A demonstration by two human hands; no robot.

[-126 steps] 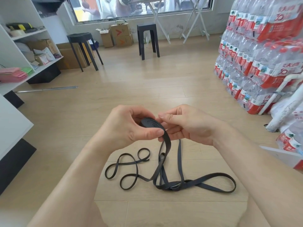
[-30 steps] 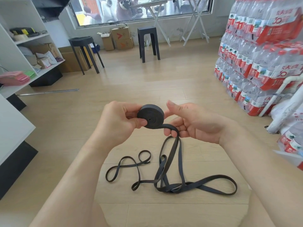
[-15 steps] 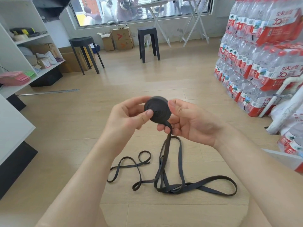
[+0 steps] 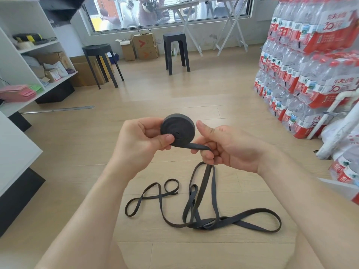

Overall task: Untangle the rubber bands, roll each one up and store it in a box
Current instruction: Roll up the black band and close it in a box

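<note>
A flat black rubber band is partly wound into a tight round roll (image 4: 178, 131) held in front of me. My left hand (image 4: 143, 142) pinches the roll, thumb on its near face and fingers behind. My right hand (image 4: 225, 146) holds the band's loose strand just below the roll, fingers curled round it and thumb raised beside the roll. The unrolled part (image 4: 204, 191) hangs down to a tangle of black band loops (image 4: 209, 224) lying on the wooden floor. No box is in view.
Stacked packs of water bottles (image 4: 310, 65) fill the right side. White shelves (image 4: 29, 55) with boxes stand on the left, and a white surface (image 4: 13, 150) sits near my left arm. Two black stools (image 4: 101, 63) and cardboard boxes (image 4: 145, 45) stand by the far window.
The roll has grown thicker as more band was wound on. In the last half second its flat face turned toward me, my right thumb came off it, and the loops on the floor shifted slightly.
</note>
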